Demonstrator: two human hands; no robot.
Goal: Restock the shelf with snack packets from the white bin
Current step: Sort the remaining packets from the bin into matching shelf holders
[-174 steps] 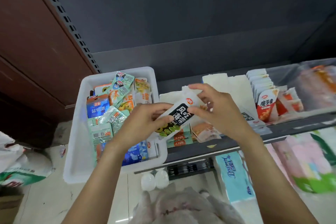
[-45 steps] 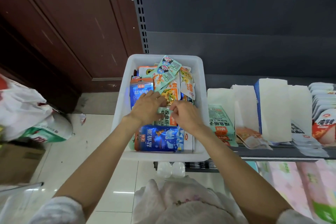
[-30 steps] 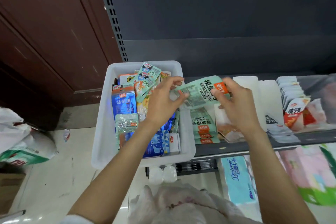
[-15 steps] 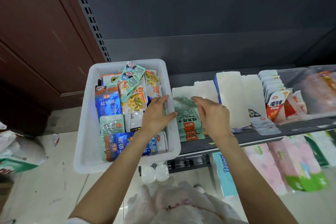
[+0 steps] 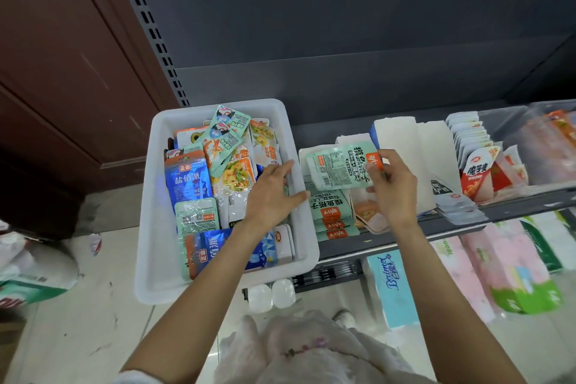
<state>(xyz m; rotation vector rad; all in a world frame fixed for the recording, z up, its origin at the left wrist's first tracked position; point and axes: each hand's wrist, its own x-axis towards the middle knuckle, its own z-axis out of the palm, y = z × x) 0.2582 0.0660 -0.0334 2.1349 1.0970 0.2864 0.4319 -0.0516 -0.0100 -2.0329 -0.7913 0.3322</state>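
Observation:
The white bin [image 5: 156, 227] sits at the shelf's left end, filled with several snack packets, blue and green ones among them. My right hand [image 5: 393, 187] pinches a pale green snack packet [image 5: 339, 167] by its right edge and holds it above a stack of the same green packets [image 5: 329, 212] on the shelf [image 5: 389, 241]. My left hand [image 5: 271, 193] rests over the bin's right rim with fingers spread, holding nothing.
White boxes [image 5: 402, 146] stand on the shelf behind my right hand. A row of red-and-white packets [image 5: 477, 171] fills the shelf's right part. Tissue packs [image 5: 389, 287] lie on the lower level. A brown door [image 5: 62, 56] is left of the rack.
A green packet came out of the bin and moved right to the shelf. My right hand now holds a green packet raised above the stack, and my left hand has shifted onto the bin's rim.

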